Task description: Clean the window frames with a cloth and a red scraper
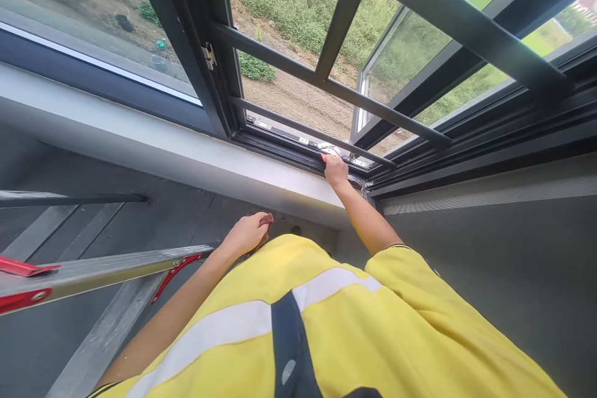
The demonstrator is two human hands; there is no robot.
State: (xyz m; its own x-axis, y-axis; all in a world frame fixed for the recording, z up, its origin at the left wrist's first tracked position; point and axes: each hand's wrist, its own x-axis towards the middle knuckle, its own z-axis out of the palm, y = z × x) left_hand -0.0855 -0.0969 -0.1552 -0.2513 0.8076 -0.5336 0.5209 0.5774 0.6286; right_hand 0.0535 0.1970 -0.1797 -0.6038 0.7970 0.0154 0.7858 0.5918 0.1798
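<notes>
My right hand [336,171] reaches to the bottom of the dark window frame [275,149], its fingers closed just inside the lowest bar [308,129]. A small red bit shows at the thumb side; the rest of what it grips is hidden. Beyond the knuckles, something whitish [330,149] lies by the metal fittings of the frame's track. Lower down, close to my waist, my left hand [245,235] is wrapped around a folded reddish-brown cloth [265,219], partly covered by the fingers.
An aluminium stepladder [116,264] with red brackets stands at the left, close to my left forearm. Dark grille bars [326,78] cross the opening, and an outer sash [373,99] stands swung outward. A white sill [177,152] runs below the frame.
</notes>
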